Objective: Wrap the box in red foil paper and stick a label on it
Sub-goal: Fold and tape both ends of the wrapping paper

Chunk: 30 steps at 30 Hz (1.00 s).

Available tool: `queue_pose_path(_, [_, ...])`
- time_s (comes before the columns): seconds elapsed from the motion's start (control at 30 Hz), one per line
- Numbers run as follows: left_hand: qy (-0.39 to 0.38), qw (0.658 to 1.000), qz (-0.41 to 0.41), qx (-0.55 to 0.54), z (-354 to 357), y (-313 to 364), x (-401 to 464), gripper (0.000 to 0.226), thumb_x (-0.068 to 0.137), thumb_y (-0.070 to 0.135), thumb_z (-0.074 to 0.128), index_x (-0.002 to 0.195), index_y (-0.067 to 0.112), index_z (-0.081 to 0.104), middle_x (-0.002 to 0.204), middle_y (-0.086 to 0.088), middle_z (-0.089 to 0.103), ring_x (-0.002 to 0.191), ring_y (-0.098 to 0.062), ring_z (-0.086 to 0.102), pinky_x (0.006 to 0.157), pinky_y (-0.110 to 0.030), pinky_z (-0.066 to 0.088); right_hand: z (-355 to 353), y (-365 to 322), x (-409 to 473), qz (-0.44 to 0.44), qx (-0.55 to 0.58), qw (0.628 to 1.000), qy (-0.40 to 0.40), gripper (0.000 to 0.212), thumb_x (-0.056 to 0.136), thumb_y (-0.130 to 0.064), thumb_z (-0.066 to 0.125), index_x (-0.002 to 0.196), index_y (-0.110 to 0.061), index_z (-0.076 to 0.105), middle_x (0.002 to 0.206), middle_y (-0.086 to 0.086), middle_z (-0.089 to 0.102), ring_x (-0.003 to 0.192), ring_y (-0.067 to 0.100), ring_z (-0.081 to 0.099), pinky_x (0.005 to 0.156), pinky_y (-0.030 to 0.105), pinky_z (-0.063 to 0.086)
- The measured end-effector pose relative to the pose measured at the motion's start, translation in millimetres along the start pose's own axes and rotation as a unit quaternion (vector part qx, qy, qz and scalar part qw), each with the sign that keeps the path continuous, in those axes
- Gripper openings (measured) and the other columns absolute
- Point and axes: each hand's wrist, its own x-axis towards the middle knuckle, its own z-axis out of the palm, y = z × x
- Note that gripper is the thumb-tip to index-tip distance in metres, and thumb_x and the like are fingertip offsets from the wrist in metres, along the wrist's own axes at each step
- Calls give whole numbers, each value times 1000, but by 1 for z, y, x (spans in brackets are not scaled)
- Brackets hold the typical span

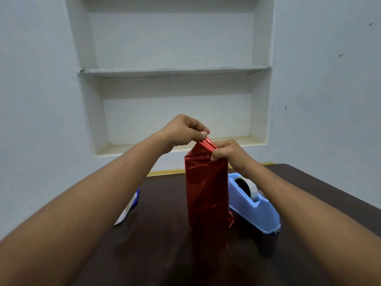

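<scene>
Folding the top end is where I am now. The box stands upright near the middle of the dark surface, its long sides already covered in red foil paper, so the main wrap round the body looks done. At the top the foil rises into a peaked flap. My left hand pinches the tip of that flap between thumb and curled fingers; my right hand grips the foil at the upper right corner, fingers curled round the edge.

At the bottom right a bit of foil sticks out crumpled, so I judge that end is closed only roughly, or I cannot tell whether it is taped.

A blue tape dispenser with its white roll sits just beside the box on the right, touching or nearly so. To the left, partly hidden behind my forearm, lies a white sheet with a blue edge; it may be the label, but I cannot be sure.

Left to do, as I judge it: crease and tape the top, tidy the bottom, and stick on the label.
</scene>
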Motion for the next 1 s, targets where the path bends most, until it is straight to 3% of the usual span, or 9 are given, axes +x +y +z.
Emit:
queue_pose_path(0.1, [-4, 987, 61, 151, 0, 13, 5, 11, 95, 21, 73, 102, 27, 80, 87, 5, 77, 87, -19, 69, 76, -31, 52, -3, 4, 2, -15, 63, 998, -12, 18, 73, -11, 75, 64, 0, 64, 60, 6, 52, 54, 14, 49, 54, 22, 39])
queue_pose_path(0.2, [2, 952, 132, 276, 4, 23, 9, 12, 96, 14, 70, 103, 17, 79, 88, 4, 75, 85, -14, 69, 80, -29, 56, -5, 10, 7, -24, 78, 997, -11, 50, 90, -9, 71, 45, -18, 53, 51, -5, 43, 48, 7, 38, 51, 20, 31])
queue_pose_path(0.23, [4, 949, 140, 282, 6, 23, 9, 11, 96, 12, 69, 102, 16, 79, 90, 2, 75, 81, -10, 67, 79, -30, 56, -5, 12, 8, -28, 79, 996, -10, 50, 91, -12, 71, 47, -17, 50, 53, -2, 40, 49, 8, 36, 52, 21, 30])
queue_pose_path(0.37, [11, 975, 86, 203, 8, 17, 11, 12, 98, 14, 68, 106, 17, 77, 94, 5, 73, 75, 1, 59, 62, -6, 43, -7, 14, 9, -28, 95, 995, -10, 47, 94, -13, 70, 51, -12, 52, 52, -2, 44, 48, 7, 40, 51, 19, 34])
queue_pose_path(0.5, [-21, 999, -30, 16, 4, 16, 13, 14, 97, 9, 70, 109, 9, 77, 83, 2, 71, 83, -13, 66, 76, -25, 56, -10, 14, 10, -25, 84, 996, -20, 47, 95, -17, 69, 51, -17, 54, 51, -6, 47, 48, 7, 42, 51, 19, 35])
queue_pose_path(0.63, [-23, 998, -52, 13, -7, 27, 17, 16, 98, 10, 70, 112, 6, 77, 89, 0, 73, 86, -12, 69, 73, -24, 57, -11, 14, 9, -23, 77, 996, -32, 54, 96, -16, 69, 43, -23, 57, 48, -10, 50, 45, 4, 45, 49, 16, 38])
queue_pose_path(0.73, [-72, 992, -92, 58, -10, 33, 18, 24, 96, 25, 74, 115, 11, 75, 103, 0, 74, 94, -13, 71, 76, -27, 56, -12, 12, 8, -21, 79, 996, -36, 53, 96, -15, 68, 44, -22, 60, 48, -9, 53, 46, 4, 48, 50, 15, 40])
queue_pose_path(0.83, [-103, 984, -126, 78, -6, 33, 17, 26, 95, 30, 76, 111, 10, 76, 92, 1, 74, 82, -12, 70, 69, -26, 51, -12, 11, 7, -25, 77, 996, -37, 52, 96, -13, 68, 45, -22, 60, 48, -9, 52, 46, 4, 47, 49, 13, 39])
queue_pose_path(1.0, [-47, 991, -86, 87, -1, 30, 19, 6, 95, 21, 76, 98, 16, 78, 79, 3, 71, 77, -11, 66, 67, -25, 49, -12, 9, 5, -22, 71, 996, -41, 59, 96, -16, 69, 38, -23, 57, 46, -11, 49, 45, 4, 45, 49, 14, 38])
